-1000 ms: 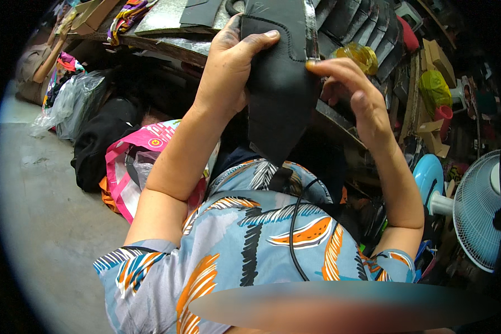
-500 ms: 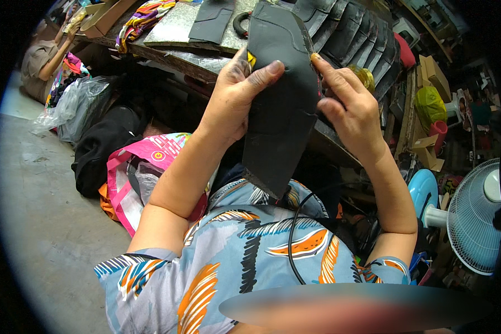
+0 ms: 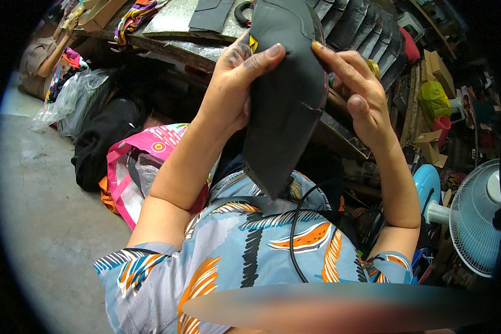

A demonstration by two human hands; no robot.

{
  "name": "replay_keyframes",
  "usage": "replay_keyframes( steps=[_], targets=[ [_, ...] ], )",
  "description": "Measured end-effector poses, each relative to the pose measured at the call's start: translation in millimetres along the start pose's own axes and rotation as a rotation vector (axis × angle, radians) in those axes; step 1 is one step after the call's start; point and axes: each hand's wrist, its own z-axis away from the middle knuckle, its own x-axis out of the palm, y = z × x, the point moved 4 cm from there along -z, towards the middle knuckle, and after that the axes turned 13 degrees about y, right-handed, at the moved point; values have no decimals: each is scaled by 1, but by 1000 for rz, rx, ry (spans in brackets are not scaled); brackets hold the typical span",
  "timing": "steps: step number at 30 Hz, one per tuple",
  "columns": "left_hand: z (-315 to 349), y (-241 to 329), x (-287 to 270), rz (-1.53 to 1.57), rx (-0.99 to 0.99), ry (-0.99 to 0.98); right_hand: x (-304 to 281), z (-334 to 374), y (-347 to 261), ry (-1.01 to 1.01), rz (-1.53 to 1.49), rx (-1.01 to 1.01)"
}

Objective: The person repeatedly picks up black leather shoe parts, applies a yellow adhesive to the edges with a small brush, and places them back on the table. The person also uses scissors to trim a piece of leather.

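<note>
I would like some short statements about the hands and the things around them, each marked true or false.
1. Both hands hold one dark leather piece. True.
2. The left hand has its thumb across the piece's front. True.
3. The right hand holds scissors. False: it grips only the piece's right edge.
4. A fan stands at the far left. False: it is at the right edge.
5. A pink bag lies on the floor below the left forearm. True.

Both forearms are raised; the left hand [image 3: 236, 83] is closed in a grip, the right hand [image 3: 353, 94] held with fingers extended.
</note>
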Motion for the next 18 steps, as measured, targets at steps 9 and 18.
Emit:
replay_keyframes(
  steps=[9,18],
  targets=[
    [-6,-7,-12,-21,-37,132,1,9,-20,-32,370,-408],
    [-6,-3,-17,-94,17,148,1,20,-39,-2,675,-546]
  ],
)
